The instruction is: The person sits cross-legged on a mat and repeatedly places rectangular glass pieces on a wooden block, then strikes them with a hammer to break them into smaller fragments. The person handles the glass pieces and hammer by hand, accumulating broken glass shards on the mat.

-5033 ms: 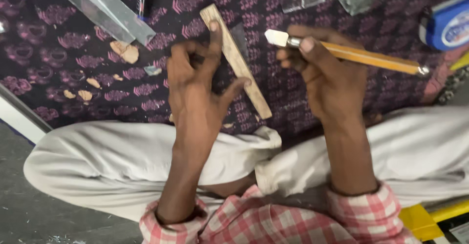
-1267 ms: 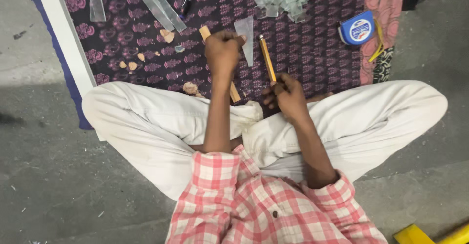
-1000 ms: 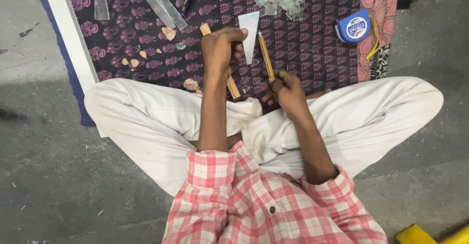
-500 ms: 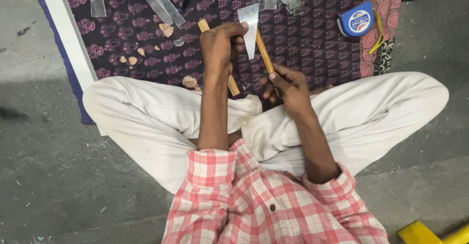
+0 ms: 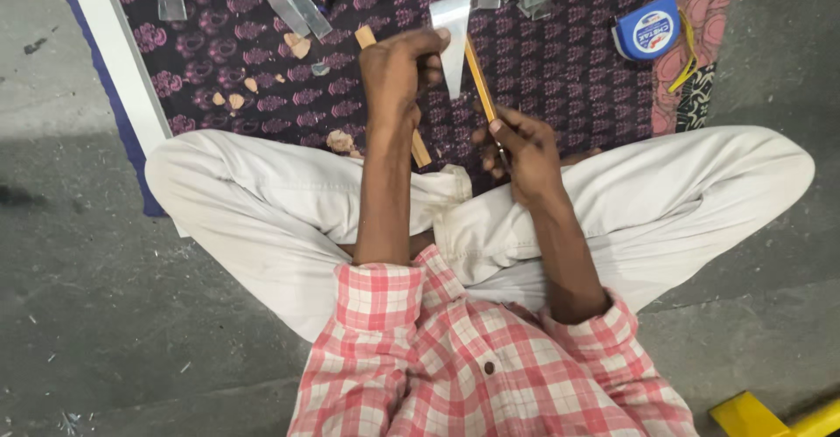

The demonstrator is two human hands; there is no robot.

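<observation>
— What's in the hands?

— The left hand [image 5: 398, 65] pinches a clear tapered shard [image 5: 453, 39], held up over the patterned cloth [image 5: 569, 78]; the right hand [image 5: 516, 144] is closed round a yellow-handled tool [image 5: 479, 78], its tip at the shard's 5 o'clock edge.

— Any advice?

— Keep the pinch firm and the tool steady (the wooden stick [image 5: 416, 139] lies under the left wrist)

A blue tape-measure case [image 5: 647, 27] lay near the right edge of the patterned purple cloth [image 5: 569, 69], carrying a round white label [image 5: 654, 31] with red and blue print.
</observation>
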